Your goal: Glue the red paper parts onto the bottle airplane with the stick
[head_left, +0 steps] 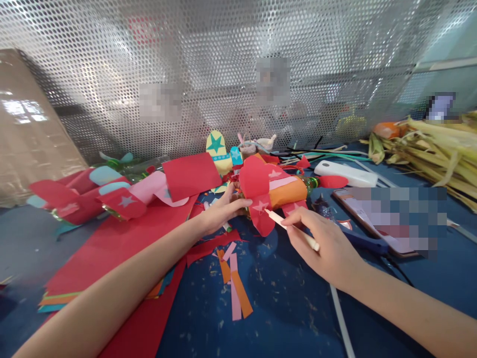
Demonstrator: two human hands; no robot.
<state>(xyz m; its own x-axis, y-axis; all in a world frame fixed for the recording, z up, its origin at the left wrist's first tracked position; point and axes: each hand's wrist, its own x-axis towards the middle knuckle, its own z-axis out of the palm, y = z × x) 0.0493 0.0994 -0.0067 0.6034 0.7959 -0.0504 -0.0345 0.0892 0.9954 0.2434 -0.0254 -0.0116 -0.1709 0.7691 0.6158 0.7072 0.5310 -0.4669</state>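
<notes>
In the middle of the head view lies a paper airplane model, a bottle wrapped in orange and pink paper with red wings. My left hand grips its tail end from the left, the fingertips partly hidden behind the red paper. A slim cream-coloured marker is pinched in my right hand. Its tip meets a pale star drawn on the lower red fin. Below my hands are pink and orange paper strips.
Red paper sheets stack at the left, beside other bottle airplanes. A phone, a white glue gun and dried husks are at the right. A perforated metal screen stands behind; a cardboard box leans far left.
</notes>
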